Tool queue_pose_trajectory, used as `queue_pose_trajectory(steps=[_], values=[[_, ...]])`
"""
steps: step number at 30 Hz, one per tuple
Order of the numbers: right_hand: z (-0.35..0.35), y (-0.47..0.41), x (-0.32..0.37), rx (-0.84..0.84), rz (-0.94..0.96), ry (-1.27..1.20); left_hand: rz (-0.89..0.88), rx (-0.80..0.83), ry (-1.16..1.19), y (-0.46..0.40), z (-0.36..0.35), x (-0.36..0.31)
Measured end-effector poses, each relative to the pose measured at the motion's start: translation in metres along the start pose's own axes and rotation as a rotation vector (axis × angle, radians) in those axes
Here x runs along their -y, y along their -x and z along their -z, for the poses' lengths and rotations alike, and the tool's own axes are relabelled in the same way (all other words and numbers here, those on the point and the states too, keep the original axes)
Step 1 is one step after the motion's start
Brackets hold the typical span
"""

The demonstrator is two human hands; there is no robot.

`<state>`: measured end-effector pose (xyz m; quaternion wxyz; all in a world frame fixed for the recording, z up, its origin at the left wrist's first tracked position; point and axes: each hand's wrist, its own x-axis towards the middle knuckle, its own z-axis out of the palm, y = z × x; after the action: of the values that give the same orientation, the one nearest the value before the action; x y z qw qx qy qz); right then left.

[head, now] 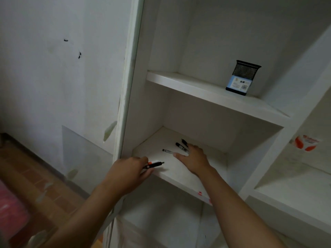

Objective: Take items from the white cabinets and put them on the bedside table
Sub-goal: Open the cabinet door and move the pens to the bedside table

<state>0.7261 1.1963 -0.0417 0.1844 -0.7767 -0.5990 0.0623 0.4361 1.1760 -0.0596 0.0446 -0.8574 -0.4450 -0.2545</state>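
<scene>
I face an open white cabinet (223,104) with several shelves. On the middle shelf (179,172), my left hand (129,170) is closed around two pens (155,164), one black with an orange band and one white, their tips pointing right. My right hand (193,158) lies palm down with spread fingers over three dark pens (180,146) lying further back; its fingertips touch them and cover their right ends. A black mesh pen holder (243,77) with a blue label stands on the shelf above, apart from both hands.
The cabinet's left side panel (129,86) stands beside my left arm. A white wall (62,77) and wooden floor (35,185) lie to the left, something pink (10,208) at the lower left. A red-and-white pack (306,142) sits in the right compartment.
</scene>
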Motion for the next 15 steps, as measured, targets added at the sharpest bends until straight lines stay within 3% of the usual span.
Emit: queue_pose_trajectory(steps=[8,15], values=[[-0.008,0.009,0.006,-0.075,0.217,-0.01,0.0,0.017,0.01,0.009,0.0,0.003],[-0.002,0.03,0.001,-0.035,0.269,-0.031,0.0,0.028,-0.006,0.015,0.0,-0.001]])
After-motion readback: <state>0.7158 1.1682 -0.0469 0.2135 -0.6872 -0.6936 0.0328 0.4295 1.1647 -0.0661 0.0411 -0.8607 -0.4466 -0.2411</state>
